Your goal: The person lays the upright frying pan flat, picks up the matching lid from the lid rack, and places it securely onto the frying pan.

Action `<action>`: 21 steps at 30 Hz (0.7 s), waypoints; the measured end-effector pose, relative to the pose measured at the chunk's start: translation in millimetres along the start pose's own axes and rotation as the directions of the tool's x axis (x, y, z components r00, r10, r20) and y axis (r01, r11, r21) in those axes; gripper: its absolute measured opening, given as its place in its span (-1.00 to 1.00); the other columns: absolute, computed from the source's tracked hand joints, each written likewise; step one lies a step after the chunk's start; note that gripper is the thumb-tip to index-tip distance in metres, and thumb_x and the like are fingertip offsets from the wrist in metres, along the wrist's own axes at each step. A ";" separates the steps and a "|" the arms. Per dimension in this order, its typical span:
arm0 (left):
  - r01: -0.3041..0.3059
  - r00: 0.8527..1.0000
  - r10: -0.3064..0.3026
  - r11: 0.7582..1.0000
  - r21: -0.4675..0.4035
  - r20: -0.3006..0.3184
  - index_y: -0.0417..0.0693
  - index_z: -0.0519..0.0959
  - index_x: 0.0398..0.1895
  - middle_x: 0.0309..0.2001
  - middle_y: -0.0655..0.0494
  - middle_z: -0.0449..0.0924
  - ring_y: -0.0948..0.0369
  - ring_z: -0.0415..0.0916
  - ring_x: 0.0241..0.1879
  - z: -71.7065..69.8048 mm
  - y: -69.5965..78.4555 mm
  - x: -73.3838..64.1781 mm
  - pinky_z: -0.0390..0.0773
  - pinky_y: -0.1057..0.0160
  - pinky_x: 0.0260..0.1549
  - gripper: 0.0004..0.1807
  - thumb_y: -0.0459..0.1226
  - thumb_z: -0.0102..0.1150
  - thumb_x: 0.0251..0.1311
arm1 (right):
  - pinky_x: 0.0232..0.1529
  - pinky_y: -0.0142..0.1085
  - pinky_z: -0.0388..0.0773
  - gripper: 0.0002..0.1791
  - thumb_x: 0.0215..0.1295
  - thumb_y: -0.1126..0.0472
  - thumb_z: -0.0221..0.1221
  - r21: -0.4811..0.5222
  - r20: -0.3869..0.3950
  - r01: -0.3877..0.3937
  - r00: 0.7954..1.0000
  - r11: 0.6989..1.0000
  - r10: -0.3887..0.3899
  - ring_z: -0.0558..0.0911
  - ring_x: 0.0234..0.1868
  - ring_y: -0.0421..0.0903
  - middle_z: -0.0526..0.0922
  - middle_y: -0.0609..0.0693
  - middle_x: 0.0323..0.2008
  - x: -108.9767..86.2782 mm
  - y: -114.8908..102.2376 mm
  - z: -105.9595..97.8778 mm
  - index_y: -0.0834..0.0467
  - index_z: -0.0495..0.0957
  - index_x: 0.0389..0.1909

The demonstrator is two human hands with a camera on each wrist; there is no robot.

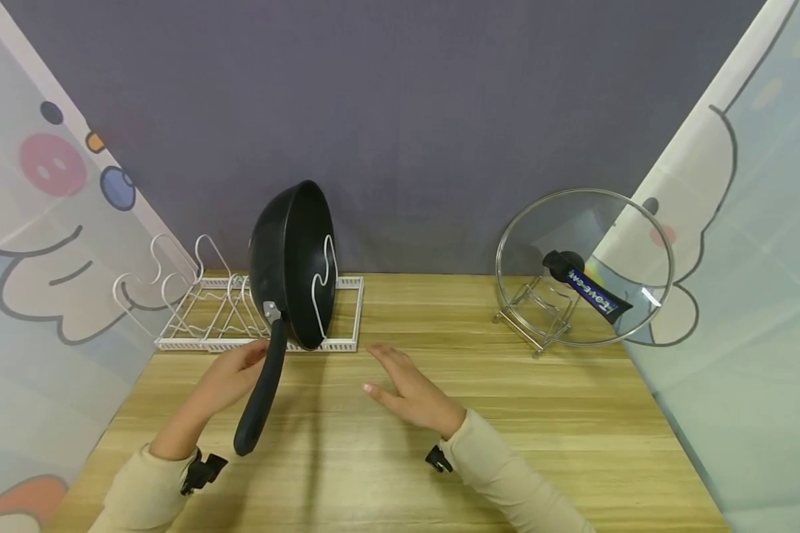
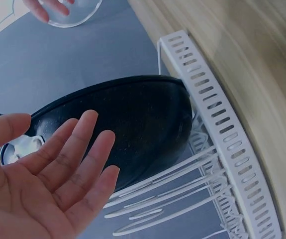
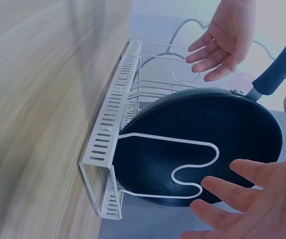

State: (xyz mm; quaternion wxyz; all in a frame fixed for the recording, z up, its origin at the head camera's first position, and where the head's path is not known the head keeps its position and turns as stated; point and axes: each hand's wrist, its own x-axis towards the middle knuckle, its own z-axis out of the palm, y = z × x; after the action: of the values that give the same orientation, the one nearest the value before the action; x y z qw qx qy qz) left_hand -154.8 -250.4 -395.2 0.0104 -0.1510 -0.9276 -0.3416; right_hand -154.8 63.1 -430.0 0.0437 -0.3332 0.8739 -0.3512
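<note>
A black wok (image 1: 310,259) stands on its side in a white wire rack (image 1: 358,314), its dark handle (image 1: 261,392) pointing toward the person. In the head view the left hand (image 1: 230,377) is left of that handle, partly hidden behind it. The left wrist view shows this hand (image 2: 58,184) with fingers spread loosely beside the wok's outer wall, gripping nothing. On the other side, the right hand (image 1: 410,392) hovers over the table with straight fingers and holds nothing. From the right wrist, its fingers (image 3: 232,194) appear in front of the wok's inner face and a rack divider.
A glass lid (image 1: 607,215) with a black knob handle (image 1: 583,285) leans upright in a small metal stand (image 1: 540,318) at the right. The rack's left part has several bare wire dividers (image 1: 167,289). Printed cloth walls flank the wooden table (image 1: 560,414); a grey panel (image 1: 407,133) stands behind.
</note>
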 end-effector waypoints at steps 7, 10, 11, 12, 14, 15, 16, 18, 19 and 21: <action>0.015 1.000 -0.014 1.000 0.024 -0.025 -0.29 0.52 0.01 -0.13 -0.18 0.63 -0.13 0.56 -0.11 -8.1 4.7 1.9 0.51 -0.11 -0.15 -0.66 -0.20 -0.03 0.37 | 0.38 -0.05 0.05 -0.29 0.41 -0.18 -0.10 0.018 0.034 -0.002 0.999 1.000 0.001 0.04 0.44 -0.02 0.09 0.03 0.43 2.5 -5.6 1.3 0.08 0.01 0.45; 0.015 0.999 -0.014 1.000 0.016 -0.040 -0.30 0.53 -0.01 -0.13 -0.19 0.63 -0.12 0.57 -0.11 -11.1 7.7 3.0 0.51 -0.09 -0.13 -0.68 -0.23 -0.02 0.36 | 0.38 -0.07 0.05 -0.28 0.41 -0.20 -0.12 0.004 0.046 0.012 0.999 1.000 -0.012 0.04 0.44 -0.03 0.10 0.00 0.43 4.5 -7.6 1.0 0.08 0.01 0.45; 0.016 0.999 -0.015 1.000 0.008 -0.043 -0.30 0.53 -0.02 -0.14 -0.18 0.64 -0.10 0.58 -0.12 -12.1 9.0 3.4 0.52 -0.07 -0.15 -0.69 -0.24 -0.01 0.35 | 0.38 -0.07 0.06 -0.28 0.41 -0.20 -0.12 0.001 0.048 0.020 0.999 1.000 -0.020 0.05 0.44 -0.02 0.10 0.00 0.43 5.1 -8.5 0.8 0.08 0.01 0.45; 0.020 0.999 -0.020 1.000 -0.002 -0.047 -0.30 0.54 -0.02 -0.14 -0.18 0.64 -0.10 0.58 -0.13 -13.1 10.2 3.9 0.52 -0.05 -0.16 -0.70 -0.25 0.00 0.35 | 0.38 -0.07 0.06 -0.28 0.41 -0.19 -0.12 -0.002 0.050 0.029 0.998 1.000 -0.028 0.06 0.44 -0.02 0.11 -0.01 0.42 5.8 -9.6 0.4 0.08 0.01 0.45; 0.036 0.998 -0.038 0.999 -0.026 -0.046 -0.29 0.54 -0.02 -0.14 -0.17 0.64 -0.08 0.59 -0.13 -15.3 12.8 4.5 0.52 -0.03 -0.16 -0.69 -0.23 0.01 0.35 | 0.38 -0.07 0.07 -0.28 0.42 -0.18 -0.11 -0.008 0.053 0.049 0.997 0.999 -0.049 0.08 0.43 0.00 0.12 0.00 0.42 7.4 -11.7 0.5 0.10 0.02 0.44; 0.043 0.998 -0.045 0.998 -0.044 -0.043 -0.30 0.54 -0.02 -0.14 -0.17 0.63 -0.08 0.59 -0.13 -16.5 14.1 4.7 0.52 -0.01 -0.16 -0.69 -0.24 0.01 0.35 | 0.38 -0.07 0.07 -0.28 0.42 -0.17 -0.11 -0.008 0.057 0.059 0.997 0.998 -0.058 0.09 0.43 0.01 0.12 0.01 0.42 8.1 -13.2 0.5 0.12 0.02 0.44; 0.051 0.998 -0.053 0.997 -0.054 -0.041 -0.31 0.54 -0.02 -0.15 -0.16 0.64 -0.08 0.59 -0.12 -17.4 14.9 4.8 0.52 0.00 -0.16 -0.69 -0.24 0.00 0.36 | 0.37 -0.07 0.08 -0.28 0.42 -0.16 -0.10 -0.004 0.060 0.070 0.996 0.998 -0.069 0.10 0.43 0.03 0.12 0.02 0.42 8.6 -15.2 0.6 0.13 0.02 0.44; 0.067 0.997 -0.070 0.995 -0.073 -0.037 -0.33 0.53 -0.01 -0.15 -0.17 0.64 -0.06 0.59 -0.12 -19.1 16.0 4.6 0.52 0.04 -0.14 -0.67 -0.24 -0.04 0.38 | 0.38 -0.09 0.07 -0.28 0.42 -0.14 -0.09 0.007 0.072 0.084 0.994 0.996 -0.084 0.10 0.42 0.03 0.12 0.04 0.41 9.6 -18.9 1.4 0.16 0.03 0.44; 0.070 0.997 -0.072 0.994 -0.083 -0.033 -0.35 0.52 0.00 -0.16 -0.16 0.64 -0.03 0.60 -0.13 -19.9 16.3 4.3 0.53 0.09 -0.15 -0.67 -0.25 -0.06 0.39 | 0.38 -0.09 0.07 -0.28 0.42 -0.13 -0.08 0.013 0.079 0.090 0.993 0.996 -0.091 0.11 0.42 0.03 0.12 0.05 0.41 10.1 -20.8 2.1 0.17 0.03 0.43; 0.068 0.997 -0.072 0.990 -0.120 -0.029 -0.39 0.51 0.00 -0.16 -0.17 0.64 0.10 0.62 -0.18 -21.4 16.7 3.7 0.54 0.22 -0.17 -0.66 -0.27 -0.08 0.40 | 0.38 -0.11 0.06 -0.29 0.43 -0.13 -0.09 0.023 0.095 0.100 0.990 0.995 -0.101 0.10 0.42 0.02 0.12 0.05 0.42 11.1 -25.1 3.6 0.17 0.02 0.43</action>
State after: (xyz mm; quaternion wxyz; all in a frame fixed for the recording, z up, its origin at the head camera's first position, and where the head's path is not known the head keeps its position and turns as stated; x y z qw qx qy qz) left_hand -155.3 -250.9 -367.8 0.0045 -0.1129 -0.9100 -0.3989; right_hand -148.5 40.8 -414.8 0.0710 -0.3929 0.8497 -0.3444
